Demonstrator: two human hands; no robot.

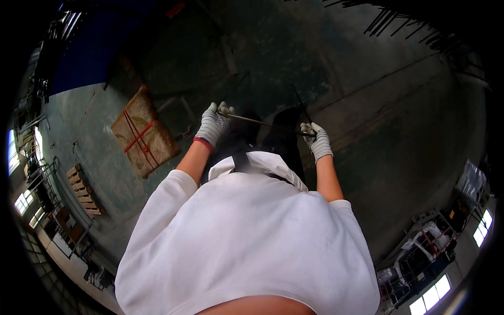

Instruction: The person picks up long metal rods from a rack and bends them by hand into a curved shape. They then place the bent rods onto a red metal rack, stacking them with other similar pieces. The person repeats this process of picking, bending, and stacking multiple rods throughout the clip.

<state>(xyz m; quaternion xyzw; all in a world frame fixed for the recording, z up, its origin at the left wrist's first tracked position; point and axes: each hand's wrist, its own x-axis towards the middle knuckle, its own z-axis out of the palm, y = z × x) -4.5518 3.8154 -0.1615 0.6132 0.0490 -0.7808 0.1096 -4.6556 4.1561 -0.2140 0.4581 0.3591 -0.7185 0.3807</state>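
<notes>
My left hand [214, 126], in a white glove with a red cuff, is closed around one end of a thin metal rod [247, 120]. The rod slants down to the right in front of my legs. At its dark far end, my right hand [318, 142], also gloved in white, has its fingers closed on it. A second thin dark bar [300, 100] rises from beside the right hand; whether it joins the rod, I cannot tell. Left of my left hand, a flat brown package [142, 137] tied with crossed red straps lies on the floor.
A wooden pallet [84, 190] lies further left. At the upper left is a large dark blue surface [100, 47]. Racks with wrapped goods [428, 239] stand along the right wall, and shelving lines the left. The concrete floor [388, 157] is dim and stained.
</notes>
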